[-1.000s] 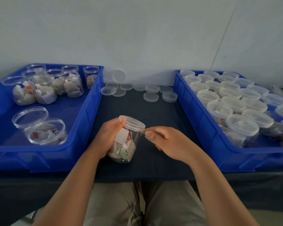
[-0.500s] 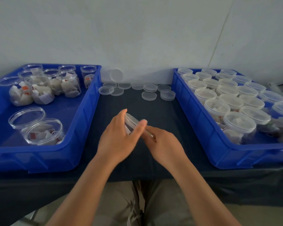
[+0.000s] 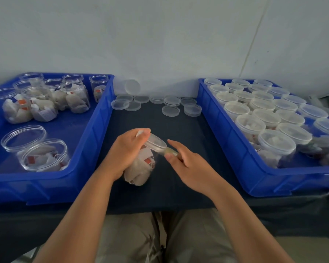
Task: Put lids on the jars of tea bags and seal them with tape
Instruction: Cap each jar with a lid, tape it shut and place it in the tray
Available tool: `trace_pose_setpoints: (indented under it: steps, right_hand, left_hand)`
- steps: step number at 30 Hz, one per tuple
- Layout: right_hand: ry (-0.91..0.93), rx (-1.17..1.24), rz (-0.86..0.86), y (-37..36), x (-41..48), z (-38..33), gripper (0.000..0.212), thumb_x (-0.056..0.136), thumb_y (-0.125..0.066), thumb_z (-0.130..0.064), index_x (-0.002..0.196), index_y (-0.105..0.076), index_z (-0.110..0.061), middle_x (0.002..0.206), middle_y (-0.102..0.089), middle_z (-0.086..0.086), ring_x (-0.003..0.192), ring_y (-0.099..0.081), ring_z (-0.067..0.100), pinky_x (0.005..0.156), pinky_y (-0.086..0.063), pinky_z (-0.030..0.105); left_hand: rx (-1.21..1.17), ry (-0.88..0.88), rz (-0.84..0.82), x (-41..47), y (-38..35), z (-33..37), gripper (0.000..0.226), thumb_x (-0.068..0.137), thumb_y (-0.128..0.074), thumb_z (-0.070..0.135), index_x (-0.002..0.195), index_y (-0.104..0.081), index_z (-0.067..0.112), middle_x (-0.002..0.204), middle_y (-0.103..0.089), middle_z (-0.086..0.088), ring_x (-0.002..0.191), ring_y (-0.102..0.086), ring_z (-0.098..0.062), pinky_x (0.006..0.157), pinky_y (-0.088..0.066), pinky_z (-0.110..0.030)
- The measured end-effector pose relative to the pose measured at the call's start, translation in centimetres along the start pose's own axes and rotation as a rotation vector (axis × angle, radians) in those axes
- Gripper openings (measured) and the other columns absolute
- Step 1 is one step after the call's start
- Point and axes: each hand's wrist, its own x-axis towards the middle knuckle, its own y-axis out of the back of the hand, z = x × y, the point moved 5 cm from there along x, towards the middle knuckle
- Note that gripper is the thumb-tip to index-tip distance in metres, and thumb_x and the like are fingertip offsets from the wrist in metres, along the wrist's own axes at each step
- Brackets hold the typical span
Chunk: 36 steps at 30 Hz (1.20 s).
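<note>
A clear jar (image 3: pixel 142 168) of tea bags with its lid (image 3: pixel 156 144) on leans to the right over the dark table, between the two blue bins. My left hand (image 3: pixel 124 152) grips its left side, thumb up at the lid's edge. My right hand (image 3: pixel 186 166) is just right of the lid and pinches a strip of clear tape (image 3: pixel 170 151) that runs to the lid's rim.
The left blue bin (image 3: pixel 95 141) holds several open jars (image 3: pixel 44 155) of tea bags. The right blue bin (image 3: pixel 234 147) is packed with several lidded jars (image 3: pixel 276 145). Several loose lids (image 3: pixel 170 111) lie at the back of the table (image 3: pixel 179 186), one propped against the wall.
My left hand shifted its grip on the jar, which now leans further right and shows more of its body. The right hand stays beside the lid with the tape.
</note>
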Motion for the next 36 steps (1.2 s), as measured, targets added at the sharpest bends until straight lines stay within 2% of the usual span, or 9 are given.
trace_pose_setpoints:
  steps: [5, 10, 12, 14, 17, 22, 26, 31, 36]
  right_hand:
    - [0.015, 0.05, 0.039, -0.3, 0.9, -1.0, 0.06, 0.097, -0.037, -0.079, 0.151, -0.038, -0.054, 0.09, -0.064, -0.028, 0.084, -0.063, -0.006, 0.07, -0.043, 0.019]
    - [-0.022, 0.055, 0.112, 0.0, 0.4, -1.9, 0.049, 0.102, -0.042, -0.069, 0.142, -0.056, -0.046, 0.088, -0.065, -0.022, 0.079, -0.062, -0.003, 0.066, -0.041, 0.017]
    - [-0.019, 0.034, 0.121, 0.0, 0.1, -2.3, 0.043, 0.103, -0.042, -0.067, 0.136, -0.059, -0.048, 0.084, -0.064, -0.021, 0.075, -0.062, -0.002, 0.063, -0.04, 0.017]
    - [-0.018, -0.006, 0.13, -0.2, -0.2, -2.6, 0.035, 0.104, -0.041, -0.064, 0.125, -0.063, -0.046, 0.079, -0.063, -0.018, 0.07, -0.061, 0.0, 0.06, -0.039, 0.019]
    - [-0.047, -0.066, 0.117, -0.3, -0.5, -2.6, 0.038, 0.105, -0.045, -0.059, 0.135, -0.058, -0.04, 0.081, -0.064, -0.015, 0.068, -0.062, 0.002, 0.057, -0.039, 0.017]
    - [0.0, -0.02, -0.02, 0.5, -0.9, -2.0, 0.052, 0.098, -0.045, -0.074, 0.141, -0.029, -0.048, 0.089, -0.071, -0.007, 0.073, -0.067, 0.003, 0.062, -0.051, 0.025]
    - [0.07, -0.038, -0.069, 1.1, -1.1, -1.6, 0.018, 0.1, -0.042, -0.068, 0.116, -0.042, -0.058, 0.085, -0.068, 0.0, 0.068, -0.064, 0.012, 0.062, -0.057, 0.038]
    - [0.103, -0.089, -0.029, 1.8, -0.4, -2.3, 0.027, 0.105, -0.041, -0.058, 0.102, -0.063, -0.044, 0.089, -0.064, -0.023, 0.073, -0.061, 0.0, 0.059, -0.04, 0.019]
    - [0.07, -0.097, 0.088, 1.1, -0.7, -2.1, 0.029, 0.109, -0.042, -0.053, 0.092, -0.061, -0.039, 0.082, -0.064, -0.015, 0.069, -0.06, 0.001, 0.053, -0.041, 0.018]
  left_hand:
    - [-0.316, 0.16, -0.097, -0.4, -0.7, -1.7, 0.068, 0.092, -0.049, 0.079, 0.12, -0.073, 0.022, 0.113, -0.079, -0.003, 0.107, -0.076, -0.018, 0.091, -0.054, -0.039]
    - [-0.029, -0.014, 0.273, -1.1, 0.3, -0.8, 0.058, 0.095, -0.041, 0.076, 0.096, -0.071, 0.026, 0.091, -0.072, 0.011, 0.085, -0.069, -0.006, 0.074, -0.05, -0.025]
    - [0.066, -0.095, 0.358, -2.3, 0.0, 0.0, 0.05, 0.09, -0.04, 0.083, 0.11, -0.064, 0.044, 0.095, -0.067, 0.025, 0.093, -0.064, 0.01, 0.075, -0.048, -0.018]
    - [0.15, -0.076, 0.283, -3.0, -1.7, 0.5, 0.082, 0.074, -0.033, 0.101, 0.137, -0.046, 0.05, 0.101, -0.054, 0.036, 0.097, -0.057, 0.015, 0.074, -0.042, -0.016]
    - [0.2, -0.052, 0.299, -3.2, -2.4, 0.2, 0.11, 0.054, -0.048, 0.108, 0.143, -0.032, 0.046, 0.106, -0.043, 0.034, 0.099, -0.049, 0.011, 0.072, -0.035, -0.016]
    - [0.185, -0.072, 0.176, -1.6, -1.2, 0.3, 0.086, 0.064, -0.058, 0.09, 0.136, -0.05, 0.044, 0.111, -0.058, 0.028, 0.1, -0.06, 0.006, 0.076, -0.044, -0.016]
    - [0.077, -0.094, 0.003, -0.5, -0.4, 0.8, 0.067, 0.073, -0.054, 0.083, 0.131, -0.058, 0.049, 0.112, -0.065, 0.028, 0.102, -0.06, 0.016, 0.072, -0.048, -0.008]
    - [-0.121, -0.015, -0.134, 0.4, -0.7, -0.3, 0.035, 0.102, -0.051, 0.059, 0.127, -0.064, 0.037, 0.123, -0.067, 0.005, 0.109, -0.07, -0.01, 0.083, -0.058, -0.025]
    - [0.067, -0.119, 0.022, -0.7, -0.6, 0.3, 0.067, 0.079, -0.06, 0.081, 0.137, -0.055, 0.049, 0.117, -0.064, 0.027, 0.108, -0.063, 0.011, 0.084, -0.052, -0.017]
